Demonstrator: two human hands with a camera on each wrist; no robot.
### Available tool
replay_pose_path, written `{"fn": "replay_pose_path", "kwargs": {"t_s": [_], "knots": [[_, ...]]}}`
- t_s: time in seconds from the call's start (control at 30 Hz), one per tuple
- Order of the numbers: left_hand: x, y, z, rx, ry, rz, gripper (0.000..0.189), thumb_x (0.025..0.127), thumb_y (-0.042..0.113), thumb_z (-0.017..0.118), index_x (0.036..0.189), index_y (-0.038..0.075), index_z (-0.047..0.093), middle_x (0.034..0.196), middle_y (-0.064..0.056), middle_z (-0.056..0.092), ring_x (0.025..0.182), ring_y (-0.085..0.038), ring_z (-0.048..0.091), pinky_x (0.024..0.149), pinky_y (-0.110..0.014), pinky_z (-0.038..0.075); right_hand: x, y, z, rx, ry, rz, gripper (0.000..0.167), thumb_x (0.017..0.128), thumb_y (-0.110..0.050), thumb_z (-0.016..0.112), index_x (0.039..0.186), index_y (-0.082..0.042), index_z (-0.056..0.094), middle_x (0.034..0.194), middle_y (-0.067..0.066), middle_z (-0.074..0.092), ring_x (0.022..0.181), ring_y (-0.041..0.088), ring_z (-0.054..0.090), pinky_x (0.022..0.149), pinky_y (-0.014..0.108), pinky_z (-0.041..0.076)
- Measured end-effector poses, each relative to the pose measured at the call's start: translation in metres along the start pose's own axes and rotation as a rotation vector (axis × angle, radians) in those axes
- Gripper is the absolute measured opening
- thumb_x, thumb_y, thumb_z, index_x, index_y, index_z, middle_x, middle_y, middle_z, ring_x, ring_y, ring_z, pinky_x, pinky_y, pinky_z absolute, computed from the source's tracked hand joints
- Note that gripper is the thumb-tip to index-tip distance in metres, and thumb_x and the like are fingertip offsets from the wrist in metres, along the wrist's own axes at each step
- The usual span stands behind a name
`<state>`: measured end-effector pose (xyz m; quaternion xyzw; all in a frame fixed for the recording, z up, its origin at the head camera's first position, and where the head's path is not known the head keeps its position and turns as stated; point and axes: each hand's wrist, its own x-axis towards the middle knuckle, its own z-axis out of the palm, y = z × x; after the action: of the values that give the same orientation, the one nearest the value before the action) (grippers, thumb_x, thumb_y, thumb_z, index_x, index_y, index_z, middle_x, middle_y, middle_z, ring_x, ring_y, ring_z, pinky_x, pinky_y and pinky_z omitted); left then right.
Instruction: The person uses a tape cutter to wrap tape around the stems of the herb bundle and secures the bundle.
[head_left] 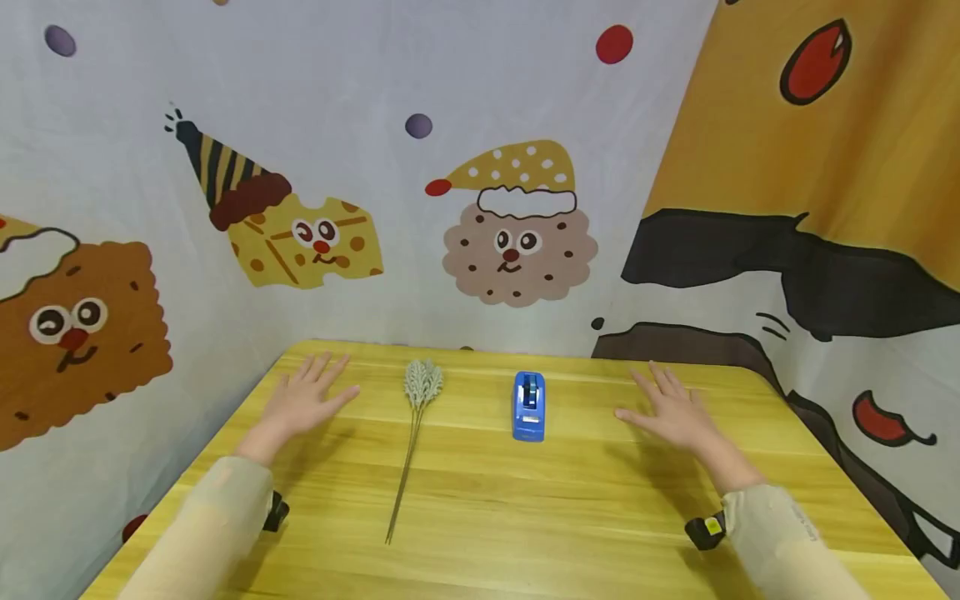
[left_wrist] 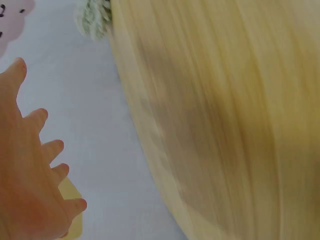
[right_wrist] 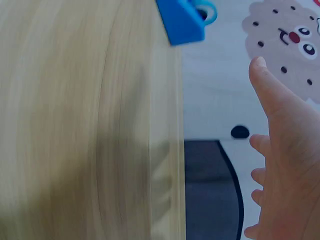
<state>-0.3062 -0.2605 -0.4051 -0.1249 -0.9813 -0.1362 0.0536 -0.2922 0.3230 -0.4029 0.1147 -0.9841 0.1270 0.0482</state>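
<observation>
On the table, left of the middle, lies a small bunch of pale grey-green dried flower stems (head_left: 423,385), heads toward the back and thin stems toward the front. A blue tape dispenser (head_left: 529,408) with a roll of tape stands to the right of it. My left hand (head_left: 303,400) hovers over the table left of the flowers, fingers spread, holding nothing. Over the right side my right hand (head_left: 671,410) is likewise spread and touches nothing. The left wrist view catches the flower heads (left_wrist: 94,19) at its top edge; the dispenser (right_wrist: 183,22) shows in the right wrist view.
The wooden table (head_left: 480,508) has its far edge close to a hanging cloth (head_left: 480,92) printed with cartoon figures. Dark wrist cameras sit at both cuffs, the left one (head_left: 277,511) and the right one (head_left: 706,531).
</observation>
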Motion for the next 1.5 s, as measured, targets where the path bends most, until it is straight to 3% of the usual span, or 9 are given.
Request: {"fn": "replay_pose_path", "kwargs": {"t_s": [0.23, 0.37, 0.6, 0.8, 0.9, 1.07, 1.27, 1.5], "knots": [[0.009, 0.038, 0.013, -0.153, 0.065, 0.123, 0.070, 0.101, 0.053, 0.036, 0.154, 0.010, 0.024, 0.158, -0.021, 0.012, 0.143, -0.045, 0.005, 0.108, -0.067, 0.004, 0.001, -0.025, 0.009, 0.136, 0.036, -0.063, 0.083, 0.092, -0.058, 0.054, 0.154, -0.012, 0.024, 0.157, 0.026, 0.009, 0.142, 0.048, 0.004, 0.099, 0.077, 0.008], [0.014, 0.063, 0.021, -0.219, 0.067, 0.186, 0.066, 0.102, 0.048, 0.039, 0.154, 0.011, 0.026, 0.158, -0.020, 0.015, 0.143, -0.044, 0.008, 0.111, -0.063, 0.006, 0.007, -0.037, 0.019, 0.179, 0.061, -0.088, 0.080, 0.092, -0.057, 0.054, 0.154, -0.012, 0.027, 0.157, 0.026, 0.013, 0.141, 0.049, 0.010, 0.099, 0.077, 0.013], [0.022, 0.100, 0.032, -0.334, 0.028, 0.245, 0.062, 0.102, 0.044, 0.041, 0.154, 0.015, 0.026, 0.159, -0.014, 0.017, 0.145, -0.038, 0.008, 0.112, -0.060, 0.008, 0.013, -0.061, 0.035, 0.253, 0.089, -0.135, 0.076, 0.093, -0.051, 0.057, 0.151, -0.008, 0.032, 0.155, 0.027, 0.019, 0.138, 0.050, 0.019, 0.103, 0.071, 0.019], [0.028, 0.128, 0.041, -0.408, -0.025, 0.285, 0.061, 0.102, 0.046, 0.039, 0.154, 0.017, 0.026, 0.159, -0.013, 0.016, 0.146, -0.034, 0.006, 0.112, -0.061, 0.007, 0.018, -0.079, 0.051, 0.373, 0.083, -0.126, 0.071, 0.092, -0.043, 0.062, 0.148, -0.007, 0.038, 0.154, 0.026, 0.024, 0.136, 0.050, 0.025, 0.103, 0.070, 0.023], [0.034, 0.141, 0.048, -0.436, -0.052, 0.286, 0.061, 0.102, 0.048, 0.037, 0.155, 0.019, 0.024, 0.159, -0.011, 0.016, 0.146, -0.033, 0.006, 0.112, -0.061, 0.007, 0.021, -0.086, 0.058, 0.432, 0.091, -0.120, 0.066, 0.092, -0.040, 0.063, 0.144, -0.004, 0.044, 0.151, 0.028, 0.029, 0.135, 0.050, 0.029, 0.103, 0.068, 0.025], [0.046, 0.165, 0.060, -0.598, -0.096, 0.246, 0.059, 0.102, 0.046, 0.039, 0.154, 0.020, 0.027, 0.159, -0.008, 0.019, 0.145, -0.032, 0.012, 0.112, -0.060, 0.009, 0.028, -0.094, 0.069, 0.526, 0.113, -0.063, 0.056, 0.092, -0.035, 0.065, 0.135, 0.001, 0.054, 0.140, 0.027, 0.044, 0.128, 0.045, 0.041, 0.103, 0.062, 0.032], [0.057, 0.195, 0.076, -0.864, -0.148, 0.153, 0.059, 0.102, 0.047, 0.040, 0.154, 0.020, 0.029, 0.157, -0.007, 0.026, 0.143, -0.034, 0.022, 0.110, -0.061, 0.018, 0.038, -0.105, 0.080, 0.704, 0.143, 0.093, 0.043, 0.092, -0.031, 0.065, 0.116, 0.004, 0.067, 0.116, 0.019, 0.064, 0.105, 0.033, 0.059, 0.089, 0.049, 0.047], [0.071, 0.214, 0.099, -0.983, -0.223, 0.103, 0.059, 0.101, 0.046, 0.044, 0.153, 0.021, 0.031, 0.156, -0.013, 0.028, 0.139, -0.040, 0.027, 0.106, -0.065, 0.022, 0.042, -0.115, 0.090, 0.901, 0.102, 0.279, 0.050, 0.090, -0.032, 0.066, 0.113, 0.013, 0.064, 0.113, 0.026, 0.064, 0.110, 0.037, 0.058, 0.095, 0.052, 0.044]]}}
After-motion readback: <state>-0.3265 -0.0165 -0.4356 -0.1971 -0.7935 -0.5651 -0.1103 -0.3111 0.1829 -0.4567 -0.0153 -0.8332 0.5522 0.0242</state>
